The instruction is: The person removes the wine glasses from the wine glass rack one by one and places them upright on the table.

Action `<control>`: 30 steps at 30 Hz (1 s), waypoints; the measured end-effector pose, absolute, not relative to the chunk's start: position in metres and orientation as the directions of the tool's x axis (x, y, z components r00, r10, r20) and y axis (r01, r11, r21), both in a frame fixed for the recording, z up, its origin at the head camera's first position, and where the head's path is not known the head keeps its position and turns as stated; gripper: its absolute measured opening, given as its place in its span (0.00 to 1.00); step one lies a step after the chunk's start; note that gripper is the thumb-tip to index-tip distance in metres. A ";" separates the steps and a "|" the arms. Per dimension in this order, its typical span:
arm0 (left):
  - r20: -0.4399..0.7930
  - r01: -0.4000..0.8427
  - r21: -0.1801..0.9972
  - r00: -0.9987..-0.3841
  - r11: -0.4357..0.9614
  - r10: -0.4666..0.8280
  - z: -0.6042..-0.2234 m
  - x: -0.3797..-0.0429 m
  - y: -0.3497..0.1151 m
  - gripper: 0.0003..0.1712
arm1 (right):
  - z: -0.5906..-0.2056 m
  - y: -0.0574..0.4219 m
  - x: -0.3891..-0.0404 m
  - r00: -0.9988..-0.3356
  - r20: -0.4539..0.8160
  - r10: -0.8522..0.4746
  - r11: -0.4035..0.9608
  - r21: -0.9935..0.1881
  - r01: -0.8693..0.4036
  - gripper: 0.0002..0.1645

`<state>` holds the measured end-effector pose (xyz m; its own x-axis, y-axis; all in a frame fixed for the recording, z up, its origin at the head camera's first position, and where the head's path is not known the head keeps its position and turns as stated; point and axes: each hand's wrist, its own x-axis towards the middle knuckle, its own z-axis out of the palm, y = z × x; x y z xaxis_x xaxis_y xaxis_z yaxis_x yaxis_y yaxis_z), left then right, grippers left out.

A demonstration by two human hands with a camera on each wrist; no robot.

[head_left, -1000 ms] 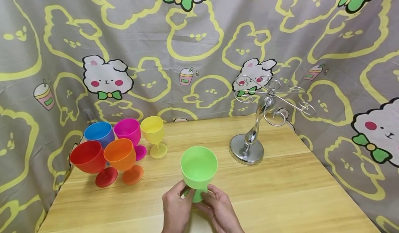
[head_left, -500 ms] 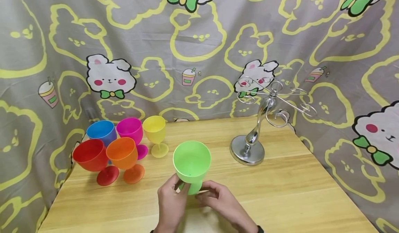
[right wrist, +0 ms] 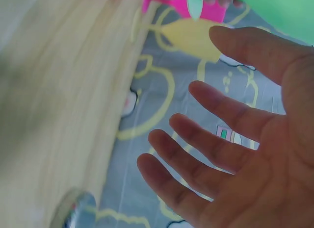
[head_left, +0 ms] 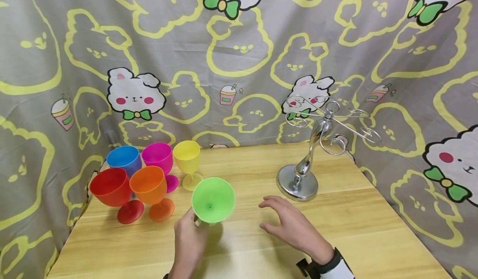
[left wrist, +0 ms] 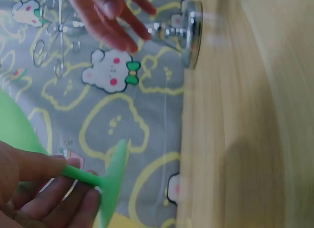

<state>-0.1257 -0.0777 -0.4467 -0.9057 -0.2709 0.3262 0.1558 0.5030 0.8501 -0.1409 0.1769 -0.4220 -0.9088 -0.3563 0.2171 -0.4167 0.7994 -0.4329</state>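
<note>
My left hand (head_left: 190,233) holds a green plastic goblet (head_left: 213,200) by its stem, lifted over the front middle of the table. In the left wrist view the thumb and fingers pinch the thin stem just above the goblet's round foot (left wrist: 112,184). The bowl's mouth faces up toward the head camera. Apart from the goblet, my right hand (head_left: 293,227) hovers to its right with fingers spread and nothing in them. The right wrist view shows that palm (right wrist: 255,154) bare. A chrome stand (head_left: 308,154) with curled wire arms rises beyond the right hand.
At the table's left stand a red goblet (head_left: 110,186), an orange goblet (head_left: 148,183), a blue goblet (head_left: 124,158), a magenta goblet (head_left: 157,154) and a yellow goblet (head_left: 187,155). A patterned grey curtain (head_left: 209,34) hangs behind and beside the wooden table (head_left: 354,229).
Both hands were at the green goblet's stem and foot a second ago. My right hand has let go and moved right, its fingers spreading. The left hand has carried the goblet leftward.
</note>
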 end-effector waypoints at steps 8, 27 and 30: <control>0.197 0.032 0.831 -0.950 0.555 -0.241 -0.457 -0.135 -0.095 0.09 | -0.422 0.188 -0.142 -0.934 0.196 -0.299 0.842 -0.406 -0.355 0.25; 0.143 -0.001 0.797 -0.971 0.604 -0.190 -0.495 -0.159 -0.116 0.08 | -0.432 0.191 -0.139 -0.939 0.160 -0.305 0.845 -0.409 -0.345 0.22; 0.181 0.036 0.795 -0.966 0.605 -0.182 -0.497 -0.166 -0.119 0.07 | -0.434 0.191 -0.140 -0.938 0.160 -0.306 0.846 -0.406 -0.345 0.22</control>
<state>-0.1664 -0.1195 -0.4966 -0.9665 -0.1816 0.1815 0.0356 0.6052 0.7953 -0.1399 0.1912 -0.4336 -0.9385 -0.3064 0.1595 -0.3452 0.8464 -0.4055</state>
